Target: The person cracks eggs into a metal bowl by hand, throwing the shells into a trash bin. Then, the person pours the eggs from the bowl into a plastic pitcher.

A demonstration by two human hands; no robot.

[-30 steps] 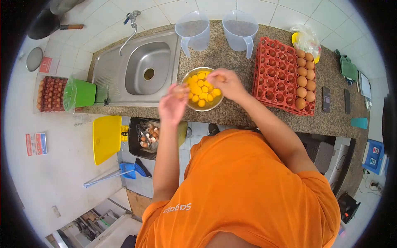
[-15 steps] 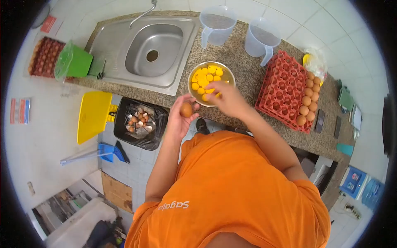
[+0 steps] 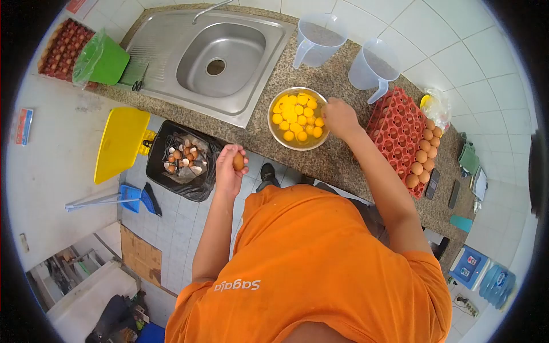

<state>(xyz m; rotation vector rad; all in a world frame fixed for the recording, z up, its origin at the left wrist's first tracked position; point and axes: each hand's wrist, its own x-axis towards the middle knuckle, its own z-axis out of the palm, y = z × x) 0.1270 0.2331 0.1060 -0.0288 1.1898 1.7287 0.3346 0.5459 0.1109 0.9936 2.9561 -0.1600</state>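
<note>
My left hand [image 3: 229, 170] is closed around a brown egg [image 3: 238, 162], held near the counter's front edge beside the bin. A metal bowl [image 3: 273, 130] on the counter contains many egg yolks [image 3: 298, 117] in clear egg white. My right hand [image 3: 341, 119] is at the bowl's right rim with its fingers curled in; whatever is between them is hidden. To the right of that hand, stacked red egg trays [image 3: 394, 123] carry brown eggs [image 3: 423, 156] along their right side.
A black-lined bin [image 3: 209, 182] with broken eggshells [image 3: 184, 155] stands below the counter, its yellow lid [image 3: 117, 146] swung aside. Two plastic measuring jugs [image 3: 320, 40] are behind the bowl. A steel sink [image 3: 223, 60] lies left, near a green container [image 3: 108, 60]. Phones [image 3: 433, 184] lie at right.
My right hand has moved from above the yolks to the bowl's right rim. My left hand, still holding the egg, has moved left and away from the bowl. The camera view has shifted.
</note>
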